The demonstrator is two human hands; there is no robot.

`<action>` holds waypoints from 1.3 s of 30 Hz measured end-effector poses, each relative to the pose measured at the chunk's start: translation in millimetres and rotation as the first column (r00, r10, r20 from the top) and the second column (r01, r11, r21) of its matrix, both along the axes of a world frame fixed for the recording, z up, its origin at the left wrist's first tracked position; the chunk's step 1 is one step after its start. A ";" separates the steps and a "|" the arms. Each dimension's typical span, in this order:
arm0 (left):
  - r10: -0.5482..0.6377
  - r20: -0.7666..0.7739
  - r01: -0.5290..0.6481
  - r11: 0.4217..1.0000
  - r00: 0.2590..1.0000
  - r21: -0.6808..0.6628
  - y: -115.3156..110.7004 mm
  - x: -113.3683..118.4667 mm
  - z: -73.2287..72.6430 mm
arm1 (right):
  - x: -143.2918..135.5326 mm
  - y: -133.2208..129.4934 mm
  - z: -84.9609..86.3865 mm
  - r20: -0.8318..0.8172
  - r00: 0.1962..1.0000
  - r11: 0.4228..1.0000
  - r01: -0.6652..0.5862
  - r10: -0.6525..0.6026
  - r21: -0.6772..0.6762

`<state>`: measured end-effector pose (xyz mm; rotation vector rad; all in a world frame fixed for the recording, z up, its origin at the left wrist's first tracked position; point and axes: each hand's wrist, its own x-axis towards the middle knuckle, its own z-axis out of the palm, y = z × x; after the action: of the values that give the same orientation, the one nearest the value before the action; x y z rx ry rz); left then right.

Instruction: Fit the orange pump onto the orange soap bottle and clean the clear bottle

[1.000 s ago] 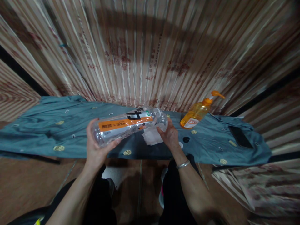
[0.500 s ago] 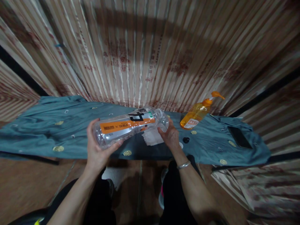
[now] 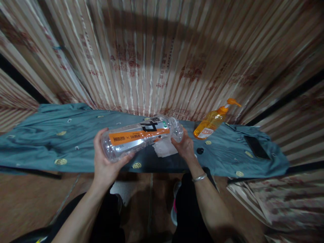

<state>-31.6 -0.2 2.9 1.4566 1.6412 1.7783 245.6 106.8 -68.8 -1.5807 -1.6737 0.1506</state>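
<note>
The left hand [image 3: 107,165] has its fingers wrapped round the base of a large clear bottle [image 3: 138,136], thumb along the near side and the other fingers at the base end; the right hand [image 3: 186,145] curls its fingers round a small clear vessel [image 3: 179,133] at the bottle's neck end, the thumb pressed to the vessel's near side; so the left hand is the nearer to the base and the right hand the nearer to the mouth. The bottle lies between the two palms, its long axis running from the left fingers across to the right and a little away from the person, the neck aimed at the vessel; that meeting of neck and vessel seems the relation that matters most, though whether the two touch, or the mouth sits inside, I cannot tell; nor can I tell how steeply the bottle tips. Outward from it, a white tissue [image 3: 165,150] lies on the near side of the bottle's neck; a small black object [image 3: 199,151] is to the right of the neck and nearer the person; an orange pump bottle [image 3: 209,125] stands farther right of the neck; a dark phone [image 3: 257,147] lies well to the right of the bottle; a blue-green cloth [image 3: 37,141] spreads beneath.
</note>
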 end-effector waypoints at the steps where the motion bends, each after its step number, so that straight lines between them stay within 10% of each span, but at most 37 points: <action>1: 0.002 0.001 -0.002 1.000 1.000 -0.002 0.2 0.0 -0.3 | 0.5 0.1 0.0 0.005 1.000 1.000 -0.005 0.005 -0.003; 39: -0.039 0.083 0.042 0.999 0.996 -0.030 10.0 3.2 -5.6 | 21.8 13.5 7.4 -0.298 0.925 0.961 -0.267 0.236 -0.066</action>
<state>-28.4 9.8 -2.8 1.3740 1.5806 1.7584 267.4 120.3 -61.5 -1.3363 -1.6498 0.5845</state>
